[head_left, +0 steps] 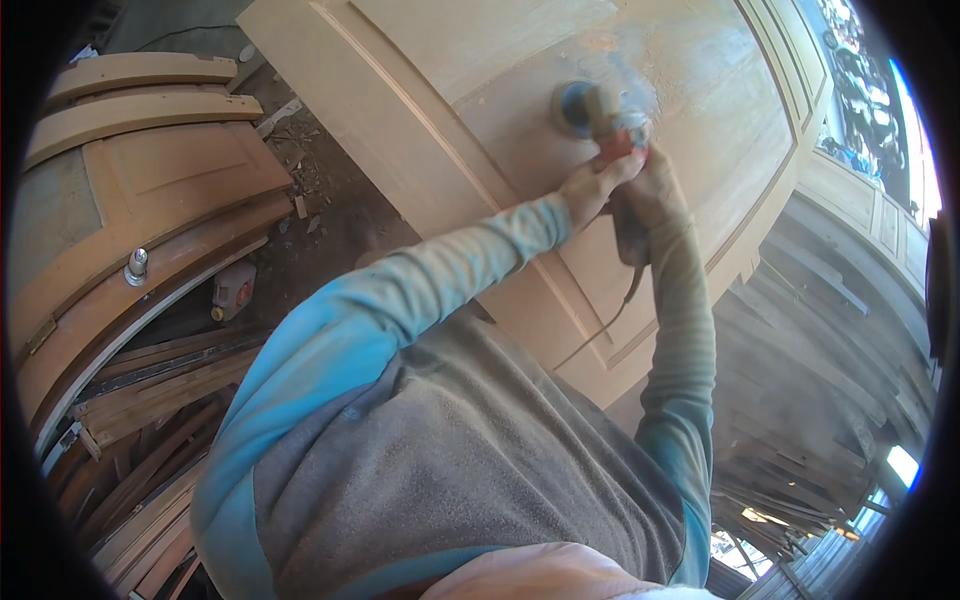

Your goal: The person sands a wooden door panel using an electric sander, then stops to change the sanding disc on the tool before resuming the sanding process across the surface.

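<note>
An angle grinder (632,232) with a round blue-centred disc (574,108) is held over a wooden panel door (540,150). My left hand (594,190) is closed around the grinder near its red part. Beside it, my right hand (662,188) wraps the tool's body from the right. The disc lies at or just over the recessed panel; contact is hard to tell. Around the disc the wood looks pale and patchy, with a bluish-grey smear. From the grinder's back end a dark cord (615,312) runs down across the door's frame.
Stacked brown door panels (180,190) stand at the left, with a metal knob-like piece (137,266) on one. Below them are a dirty container (234,290) and loose wood strips (160,395). Planks (800,340) lie at the right under hazy dust. Wood scraps (305,190) litter the floor.
</note>
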`<state>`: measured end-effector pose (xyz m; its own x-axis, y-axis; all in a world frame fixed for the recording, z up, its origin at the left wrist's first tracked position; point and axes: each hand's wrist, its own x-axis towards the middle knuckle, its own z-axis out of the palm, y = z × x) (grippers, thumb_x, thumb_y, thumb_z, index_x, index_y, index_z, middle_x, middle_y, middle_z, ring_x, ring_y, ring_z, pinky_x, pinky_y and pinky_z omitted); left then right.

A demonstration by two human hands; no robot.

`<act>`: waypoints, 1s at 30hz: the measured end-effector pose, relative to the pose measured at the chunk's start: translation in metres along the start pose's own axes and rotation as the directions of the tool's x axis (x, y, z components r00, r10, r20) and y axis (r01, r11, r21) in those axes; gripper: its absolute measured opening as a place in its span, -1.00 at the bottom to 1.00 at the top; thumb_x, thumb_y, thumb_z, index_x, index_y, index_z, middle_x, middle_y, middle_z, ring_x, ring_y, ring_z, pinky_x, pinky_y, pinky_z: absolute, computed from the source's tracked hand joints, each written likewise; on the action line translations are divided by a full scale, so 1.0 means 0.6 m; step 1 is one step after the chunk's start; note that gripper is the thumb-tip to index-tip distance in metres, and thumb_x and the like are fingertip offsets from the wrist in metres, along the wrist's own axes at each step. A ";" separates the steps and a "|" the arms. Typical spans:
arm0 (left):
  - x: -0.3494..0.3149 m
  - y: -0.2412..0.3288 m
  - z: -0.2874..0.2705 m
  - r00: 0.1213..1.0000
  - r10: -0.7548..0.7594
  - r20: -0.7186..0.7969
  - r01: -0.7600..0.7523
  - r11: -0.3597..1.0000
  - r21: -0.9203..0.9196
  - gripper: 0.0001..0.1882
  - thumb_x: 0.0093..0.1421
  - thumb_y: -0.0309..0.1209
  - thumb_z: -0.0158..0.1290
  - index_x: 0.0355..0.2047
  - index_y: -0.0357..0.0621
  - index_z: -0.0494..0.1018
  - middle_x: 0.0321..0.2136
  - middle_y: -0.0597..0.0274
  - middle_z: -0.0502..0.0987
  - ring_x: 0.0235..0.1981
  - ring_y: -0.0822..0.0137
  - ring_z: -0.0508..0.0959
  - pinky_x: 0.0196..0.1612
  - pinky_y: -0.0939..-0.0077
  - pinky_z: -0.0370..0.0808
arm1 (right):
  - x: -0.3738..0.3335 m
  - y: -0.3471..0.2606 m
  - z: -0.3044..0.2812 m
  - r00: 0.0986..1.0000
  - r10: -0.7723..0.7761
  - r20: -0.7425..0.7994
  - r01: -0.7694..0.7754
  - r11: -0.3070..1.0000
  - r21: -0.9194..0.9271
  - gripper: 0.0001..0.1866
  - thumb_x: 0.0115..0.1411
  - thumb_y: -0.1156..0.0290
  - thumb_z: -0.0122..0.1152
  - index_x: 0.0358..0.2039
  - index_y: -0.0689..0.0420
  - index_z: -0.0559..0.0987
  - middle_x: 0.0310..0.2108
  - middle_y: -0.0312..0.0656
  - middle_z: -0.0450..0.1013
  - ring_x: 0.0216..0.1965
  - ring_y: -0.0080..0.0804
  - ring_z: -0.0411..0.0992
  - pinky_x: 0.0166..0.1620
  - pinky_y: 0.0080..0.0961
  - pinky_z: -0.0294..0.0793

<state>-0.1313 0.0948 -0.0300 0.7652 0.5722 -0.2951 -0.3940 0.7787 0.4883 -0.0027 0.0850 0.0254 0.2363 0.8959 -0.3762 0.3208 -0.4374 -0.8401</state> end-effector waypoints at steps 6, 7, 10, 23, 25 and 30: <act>0.134 0.080 0.033 1.000 -0.024 -0.009 0.025 0.989 0.148 -0.07 0.16 0.21 0.22 0.33 -0.19 0.30 0.21 -0.06 0.46 0.21 0.06 0.49 0.21 0.14 0.47 | 0.126 -0.025 -0.101 0.991 -0.011 -0.136 -0.037 0.939 -0.343 -0.51 0.25 0.18 0.32 0.07 0.26 0.58 -0.16 -0.14 0.62 -0.18 -0.46 0.56 -0.19 -0.40 0.58; 0.123 0.078 0.020 1.000 -0.005 -0.007 0.006 0.991 0.131 -0.07 0.16 0.20 0.23 0.31 -0.24 0.31 0.17 -0.05 0.48 0.16 0.08 0.53 0.19 0.12 0.49 | 0.111 -0.036 -0.073 0.996 0.012 -0.092 -0.029 0.983 -0.182 -0.51 0.25 0.18 0.32 0.06 0.26 0.57 -0.17 -0.13 0.62 -0.19 -0.43 0.57 -0.20 -0.38 0.58; 0.003 0.053 -0.019 0.991 0.105 -0.077 -0.105 0.994 0.011 -0.27 0.30 0.05 0.17 0.26 -0.27 0.35 0.07 0.14 0.52 0.05 0.30 0.56 0.10 0.33 0.53 | 0.053 -0.048 0.022 0.962 -0.210 0.173 0.239 0.957 -0.167 -0.56 0.27 0.16 0.28 -0.02 0.25 0.56 -0.20 -0.04 0.62 -0.21 -0.33 0.59 -0.17 -0.34 0.57; 0.172 0.138 0.014 0.998 0.040 -0.048 -0.034 0.992 0.125 0.00 0.15 0.22 0.19 0.40 -0.18 0.18 0.25 0.01 0.39 0.23 0.09 0.44 0.23 0.10 0.42 | 0.210 -0.068 -0.096 0.998 -0.020 -0.056 -0.002 0.934 -0.357 -0.43 0.14 0.15 0.40 0.06 0.27 0.58 -0.12 -0.07 0.61 -0.13 -0.38 0.55 -0.10 -0.37 0.55; 0.187 0.141 0.008 0.995 0.035 -0.096 -0.019 0.988 0.156 -0.05 0.17 0.20 0.19 0.36 -0.20 0.24 0.19 0.03 0.44 0.18 0.14 0.48 0.19 0.13 0.45 | 0.214 -0.079 -0.089 0.994 0.097 -0.047 -0.105 0.966 -0.236 -0.42 0.12 0.15 0.41 0.07 0.26 0.57 -0.11 -0.06 0.61 -0.11 -0.34 0.56 -0.08 -0.36 0.56; 0.076 0.095 -0.009 0.981 0.165 -0.102 -0.160 0.986 0.049 -0.13 0.21 0.21 0.16 0.29 -0.23 0.33 0.12 0.03 0.52 0.11 0.16 0.55 0.15 0.18 0.51 | 0.160 -0.049 -0.026 0.984 -0.161 0.082 0.176 0.953 -0.247 -0.39 0.11 0.14 0.42 0.08 0.25 0.56 -0.08 -0.05 0.61 -0.06 -0.28 0.57 -0.05 -0.33 0.56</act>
<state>-0.1218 0.1668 -0.0202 0.6340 0.7158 -0.2928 -0.4859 0.6632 0.5693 0.0247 0.1826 0.0198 0.1054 0.9579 -0.2672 0.5741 -0.2780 -0.7701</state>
